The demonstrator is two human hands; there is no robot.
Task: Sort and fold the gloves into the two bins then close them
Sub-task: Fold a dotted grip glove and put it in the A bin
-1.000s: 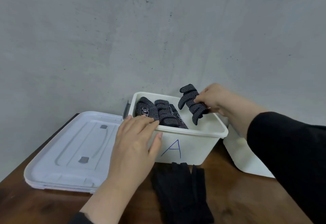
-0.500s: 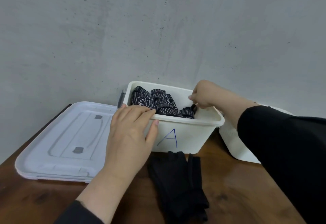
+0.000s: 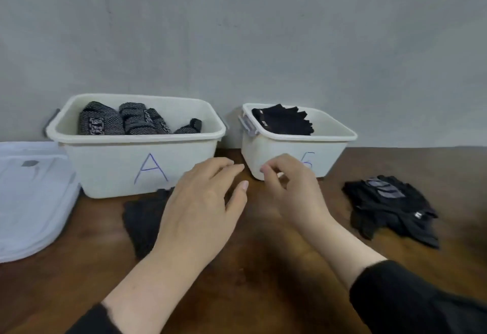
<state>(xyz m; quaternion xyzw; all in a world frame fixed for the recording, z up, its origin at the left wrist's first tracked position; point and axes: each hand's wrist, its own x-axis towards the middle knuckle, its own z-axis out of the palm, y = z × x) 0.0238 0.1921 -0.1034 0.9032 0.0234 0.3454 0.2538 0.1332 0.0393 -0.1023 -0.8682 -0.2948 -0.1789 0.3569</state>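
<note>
Hands, left (image 3: pixel 200 210) and right (image 3: pixel 292 191), fingers loose, holding nothing, over bare table (image 3: pixel 263 294) before bins.

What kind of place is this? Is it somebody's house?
Hard to say. It looks like a plain sorting spot: a wooden table against a bare grey wall, with two white bins, A and B, holding gloves.

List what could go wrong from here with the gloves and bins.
The black gloves lie partly under the left hand, so one may be missed. The glove pile near the table's right side could mix into bin A. A glove tip near that rim might jam the lid.
</note>
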